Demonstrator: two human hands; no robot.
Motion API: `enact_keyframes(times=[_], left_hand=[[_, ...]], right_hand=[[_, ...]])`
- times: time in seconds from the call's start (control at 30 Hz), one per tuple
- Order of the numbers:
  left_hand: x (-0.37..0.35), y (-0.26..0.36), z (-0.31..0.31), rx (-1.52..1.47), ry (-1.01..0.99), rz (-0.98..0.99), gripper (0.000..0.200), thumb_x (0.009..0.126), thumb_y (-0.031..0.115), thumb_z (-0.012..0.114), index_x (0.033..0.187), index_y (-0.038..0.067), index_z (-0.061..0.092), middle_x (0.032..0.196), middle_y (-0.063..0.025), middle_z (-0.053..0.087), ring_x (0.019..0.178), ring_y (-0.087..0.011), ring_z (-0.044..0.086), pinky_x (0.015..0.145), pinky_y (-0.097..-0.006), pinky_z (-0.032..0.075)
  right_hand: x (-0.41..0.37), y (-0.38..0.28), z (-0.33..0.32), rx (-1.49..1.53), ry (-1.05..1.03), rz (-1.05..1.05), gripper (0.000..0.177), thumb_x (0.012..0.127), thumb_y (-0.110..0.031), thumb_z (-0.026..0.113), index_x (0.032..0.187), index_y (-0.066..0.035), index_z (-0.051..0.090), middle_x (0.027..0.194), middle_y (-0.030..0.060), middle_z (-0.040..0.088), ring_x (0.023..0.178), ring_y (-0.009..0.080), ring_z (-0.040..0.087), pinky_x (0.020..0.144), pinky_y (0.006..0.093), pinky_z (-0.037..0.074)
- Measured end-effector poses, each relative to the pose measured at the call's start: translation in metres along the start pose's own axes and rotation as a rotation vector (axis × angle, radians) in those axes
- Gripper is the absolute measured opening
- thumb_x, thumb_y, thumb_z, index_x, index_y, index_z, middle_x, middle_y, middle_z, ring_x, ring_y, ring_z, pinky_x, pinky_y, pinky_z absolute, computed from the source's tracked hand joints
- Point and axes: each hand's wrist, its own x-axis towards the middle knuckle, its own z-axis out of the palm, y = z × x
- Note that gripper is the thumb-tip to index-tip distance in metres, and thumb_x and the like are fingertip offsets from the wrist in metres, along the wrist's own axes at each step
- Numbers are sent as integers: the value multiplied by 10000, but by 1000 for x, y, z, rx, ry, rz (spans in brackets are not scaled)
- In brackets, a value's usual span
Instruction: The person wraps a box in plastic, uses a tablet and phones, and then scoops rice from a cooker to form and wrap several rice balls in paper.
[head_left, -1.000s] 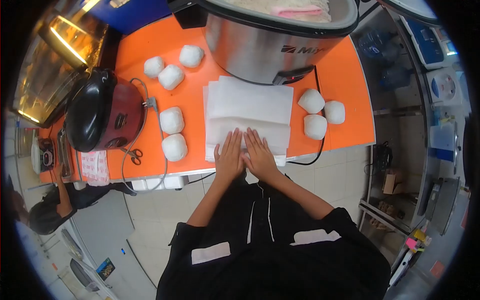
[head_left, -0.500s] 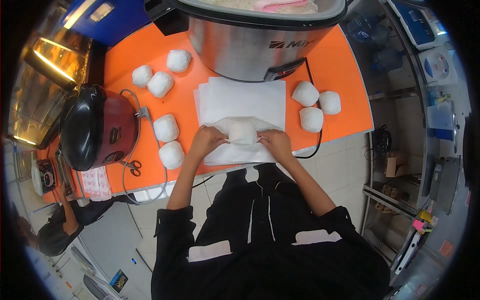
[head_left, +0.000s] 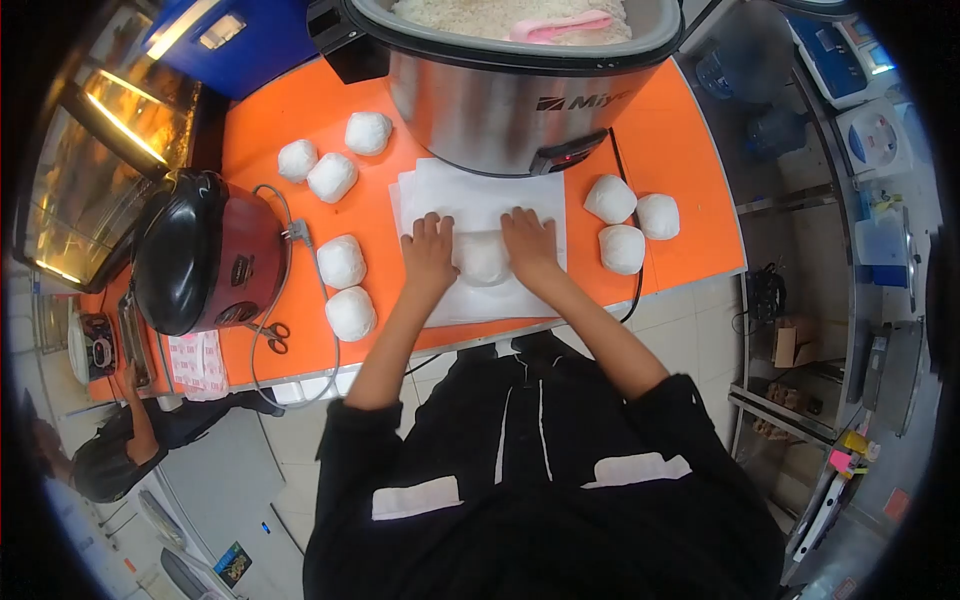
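The lump (head_left: 482, 260) sat on the near part of the paper stack (head_left: 490, 200), between both hands, apparently with paper drawn over it. The left hand (head_left: 430, 252) lay at its 9 o'clock side and the right hand (head_left: 530, 245) at its 3 o'clock side, palms down. Neither hand was clenched: the fingers were released, reaching out roughly towards 12 o'clock and resting on the paper, with the left thumb turned in beside the lump. That even bracing probably flattened the paper and kept the lump centred; whether either thumb pressed on it could not be told.

The big cooker (head_left: 500, 115) stood at 12 o'clock, just beyond the stack, its rice (head_left: 450, 18) exposed and a pink item (head_left: 560, 27) lying on top, likely so both were within easy reach. White bundles flanked the stack: three (head_left: 332, 177) at 10 o'clock, two (head_left: 341, 262) at 9 and three (head_left: 621, 249) between 2 and 3, perhaps set aside to leave the hands working room. Farther out on the orange table (head_left: 690, 240), the small cooker (head_left: 250, 250) stood at 9 o'clock and scissors (head_left: 275, 336) lay near 8, where they seemed out of the way.
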Motion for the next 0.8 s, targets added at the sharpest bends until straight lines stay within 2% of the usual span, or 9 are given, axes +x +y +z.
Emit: enact_keyframes(times=[0.07,0.1,0.17,0.3,0.4,0.5,0.63,0.7,0.8], left_hand=[[26,-12,6,-59,-394,283,483,529,124,772,972,136,580,1029,-106,573,1020,-212,525,810,-398,428],[41,-22,14,-58,-386,283,483,529,124,772,972,136,580,1029,-106,573,1020,-212,525,810,-398,428],[59,-41,30,-493,-590,614,519,519,108,761,1003,173,587,909,-95,624,906,-234,584,740,-394,460],[21,-23,15,-270,-386,286,446,725,60,544,1150,193,563,740,-111,642,627,-269,623,595,-355,493],[-25,17,14,-281,-243,-102,551,761,3,459,1301,110,428,913,-160,640,701,-306,633,651,-387,502],[-46,21,46,-525,133,-159,580,782,-12,433,1333,163,388,899,-193,632,773,-328,627,687,-389,494],[-58,18,53,-627,3,-166,596,795,-40,422,1365,91,308,1167,-266,512,1015,-346,561,834,-378,458],[-61,13,51,-650,-56,15,675,772,-48,477,1375,-36,174,1383,-257,277,1239,-366,367,987,-367,356],[-64,7,48,-657,-57,149,774,757,-21,529,1379,-61,70,1428,-272,133,1311,-383,222,1052,-375,253]], right_hand=[[25,6,6,-25,-538,-215,106,698,-83,597,796,-59,630,852,99,627,803,292,600,659,459,458],[38,10,6,-29,-531,-218,106,698,-83,597,796,-59,630,852,99,627,803,292,600,659,459,458],[54,15,2,58,-921,-380,112,700,-51,567,790,-57,633,842,100,628,777,281,603,617,420,489],[15,10,-8,61,-572,-249,168,707,-45,555,857,-49,629,884,106,620,779,262,610,588,376,510],[-25,-1,-15,111,-405,-20,235,728,-53,535,951,-38,609,938,101,606,793,245,614,621,351,515],[-52,-2,5,427,-50,129,310,746,-32,559,1054,-36,595,954,86,595,820,270,601,692,340,497],[-63,-2,17,494,35,159,314,750,-9,549,1060,-23,594,1004,108,585,888,281,586,731,335,489],[-64,-4,12,574,-58,171,379,749,-4,543,1128,-10,556,1167,157,515,1051,304,515,838,337,450],[-68,-11,-3,336,-59,34,540,735,-42,554,1259,-2,431,1306,186,395,1172,327,414,931,350,389]])
